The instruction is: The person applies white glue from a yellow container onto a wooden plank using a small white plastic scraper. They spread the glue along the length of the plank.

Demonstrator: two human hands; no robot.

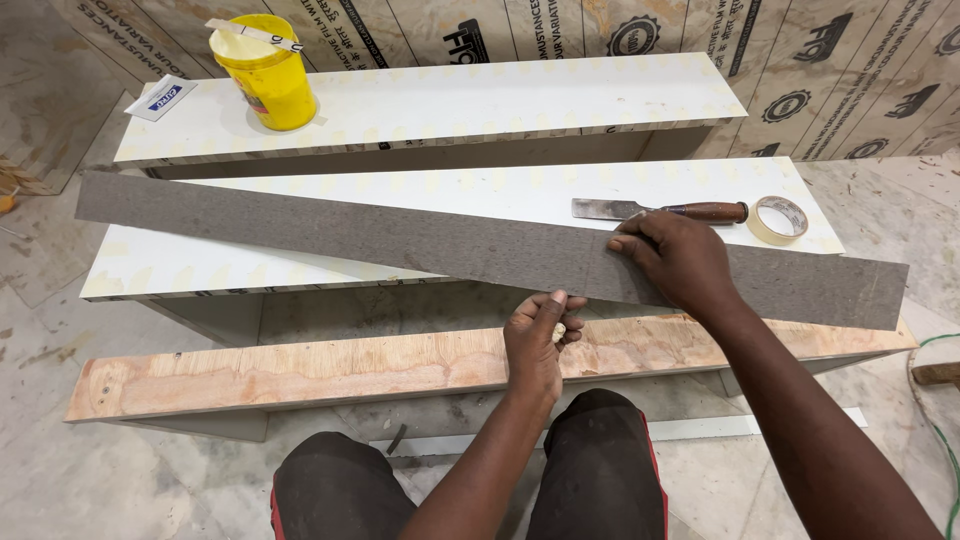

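Observation:
A long grey laminate strip [400, 232] lies slanted across a white board [300, 265], its right end over a plywood board [300, 370]. My right hand [680, 262] presses flat on top of the strip near its right part. My left hand [540, 335] pinches the strip's near edge from below, thumb up against it. Behind my right hand, on the white board, rest a chisel with a brown wooden handle [660, 210] and a roll of tape [779, 218].
A yellow bucket [268, 72] with a stick across its top stands on a second white board [480, 100] at the back. A small white packet [160, 98] lies beside it. Printed sheets line the wall. My knees are at the bottom.

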